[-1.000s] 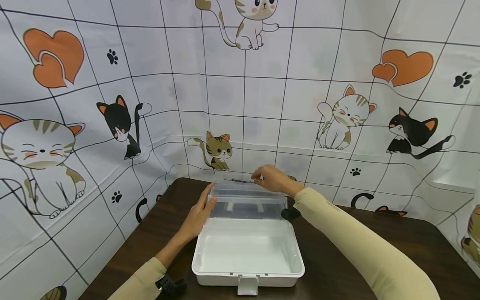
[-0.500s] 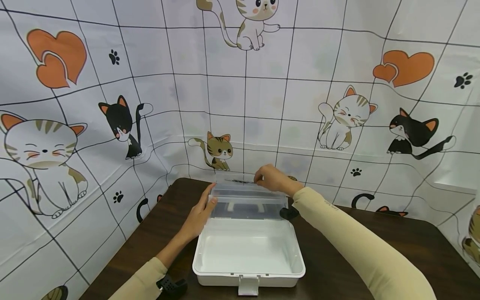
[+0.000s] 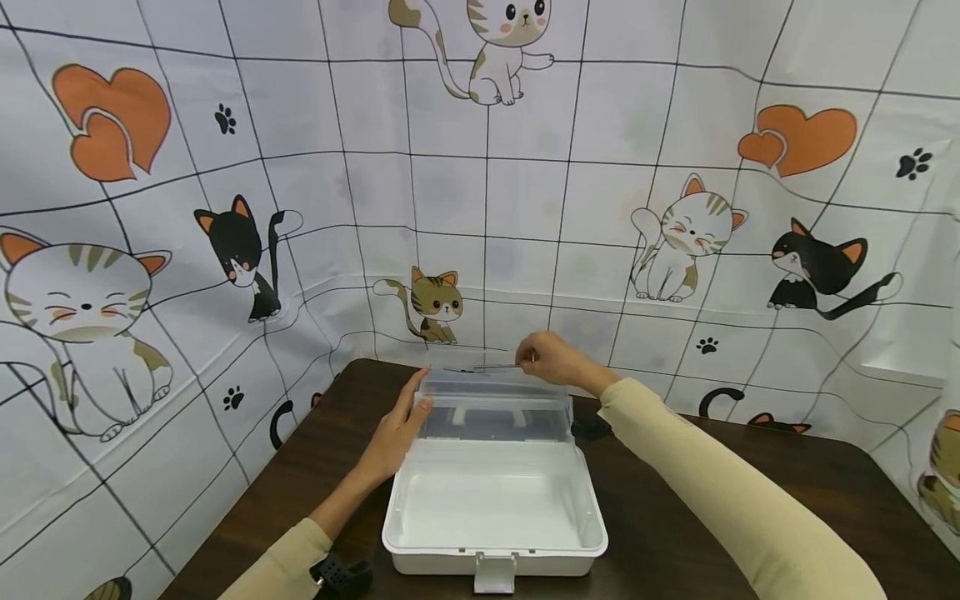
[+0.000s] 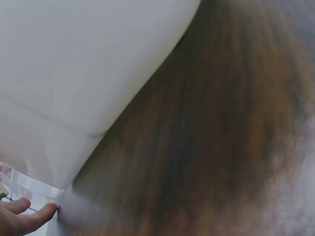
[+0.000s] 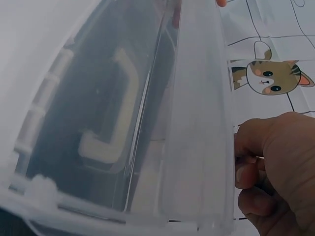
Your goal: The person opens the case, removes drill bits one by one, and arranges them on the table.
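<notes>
A white plastic box [image 3: 495, 508] stands on the table with its clear lid [image 3: 495, 419] swung back. My left hand [image 3: 393, 437] holds the lid's left side, the thumb in front of the edge. In the left wrist view its fingertips [image 4: 44, 211] are at the clear edge. My right hand [image 3: 558, 362] is at the lid's far right corner, fingers curled. It pinches the end of a thin grey rod-like thing [image 3: 495, 366], which extends left along the lid's far edge. Another thin dark piece [image 3: 457, 370] lies left of it. In the right wrist view the curled fingers hide what they hold.
The dark brown wooden table [image 3: 675, 492] extends to both sides of the box. A white front latch [image 3: 495, 573] hangs down toward me. Behind the table rises a white sheet [image 3: 525, 192] printed with cats. Black straps [image 3: 341, 573] are on the wrists.
My right hand has shifted slightly right, and the thin rod at its fingertips now shows apart from the darker piece on the left. My left hand and the box stay put.
</notes>
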### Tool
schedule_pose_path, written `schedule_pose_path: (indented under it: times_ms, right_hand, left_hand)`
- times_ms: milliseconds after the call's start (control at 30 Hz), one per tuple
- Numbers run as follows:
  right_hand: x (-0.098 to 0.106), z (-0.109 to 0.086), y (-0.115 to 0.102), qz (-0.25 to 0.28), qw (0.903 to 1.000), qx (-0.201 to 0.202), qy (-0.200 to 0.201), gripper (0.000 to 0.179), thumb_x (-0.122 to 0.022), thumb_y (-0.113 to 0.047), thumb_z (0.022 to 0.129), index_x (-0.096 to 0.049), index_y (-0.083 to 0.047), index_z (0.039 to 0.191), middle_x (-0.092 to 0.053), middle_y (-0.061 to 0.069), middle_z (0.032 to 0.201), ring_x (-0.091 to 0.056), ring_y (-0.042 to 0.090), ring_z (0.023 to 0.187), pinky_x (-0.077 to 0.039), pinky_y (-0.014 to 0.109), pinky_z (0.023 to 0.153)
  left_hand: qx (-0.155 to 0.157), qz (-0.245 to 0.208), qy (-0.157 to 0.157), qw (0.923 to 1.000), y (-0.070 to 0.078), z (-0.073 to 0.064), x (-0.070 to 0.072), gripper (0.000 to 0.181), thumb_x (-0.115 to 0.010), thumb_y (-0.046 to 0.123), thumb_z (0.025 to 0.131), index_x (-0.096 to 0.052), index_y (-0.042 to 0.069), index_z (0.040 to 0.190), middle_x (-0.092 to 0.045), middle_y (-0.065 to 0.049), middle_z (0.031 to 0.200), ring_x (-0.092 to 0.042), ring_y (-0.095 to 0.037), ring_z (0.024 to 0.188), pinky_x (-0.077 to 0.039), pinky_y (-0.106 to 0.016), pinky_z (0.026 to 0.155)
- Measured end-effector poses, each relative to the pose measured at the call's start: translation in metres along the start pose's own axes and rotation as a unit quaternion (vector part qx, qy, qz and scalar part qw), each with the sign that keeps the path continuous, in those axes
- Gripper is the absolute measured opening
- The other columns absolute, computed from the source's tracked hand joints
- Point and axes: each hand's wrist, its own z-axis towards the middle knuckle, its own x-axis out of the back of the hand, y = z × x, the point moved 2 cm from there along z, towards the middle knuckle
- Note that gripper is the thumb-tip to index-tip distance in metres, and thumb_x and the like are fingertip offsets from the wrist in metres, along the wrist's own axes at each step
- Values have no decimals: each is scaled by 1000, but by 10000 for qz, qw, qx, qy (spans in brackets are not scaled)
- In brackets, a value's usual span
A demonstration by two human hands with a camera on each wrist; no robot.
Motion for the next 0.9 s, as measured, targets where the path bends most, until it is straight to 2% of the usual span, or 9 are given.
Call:
schedule_pose_path:
  times_ms: [133, 567, 767, 900]
  right_hand:
    - [4, -10, 6, 111, 9998, -37, 161, 13, -64, 1, 97, -73, 2, 105, -67, 6, 96, -60, 18, 81, -52, 36, 71]
    - [32, -48, 16, -91, 9945, 455, 935, 11, -64, 6, 94, -72, 2, 98, -64, 6, 91, -55, 19, 76, -48, 38, 67]
    - [41, -75, 29, -298, 9908, 446, 1244, 7, -65, 5, 94, -71, 4, 98, -62, 7, 90, -52, 17, 72, -46, 37, 64]
    - [45, -97, 39, -287, 9896, 251, 1388, 8, -65, 6, 94, -70, 1, 99, -61, 6, 91, -50, 17, 70, -44, 36, 63]
  left_hand:
    - [13, -18, -45, 10000, 0, -1, -1, 55, -42, 43, 111, -18, 49, 160, -27, -10, 164, -39, -39, 140, -34, -68, 104]
    - [28, -65, -108, 9999, 1, -1, 1, 55, -41, 44, 111, -16, 50, 160, -24, -9, 165, -38, -39, 141, -33, -68, 104]
    - [31, -42, -130, 9999, 1, -3, 1, 54, -40, 43, 112, -16, 50, 160, -26, -12, 164, -40, -40, 139, -35, -67, 101]
    - [-10, -7, -122, 9999, 3, -2, 1, 55, -40, 43, 112, -16, 49, 160, -35, -18, 159, -46, -40, 134, -41, -62, 94]
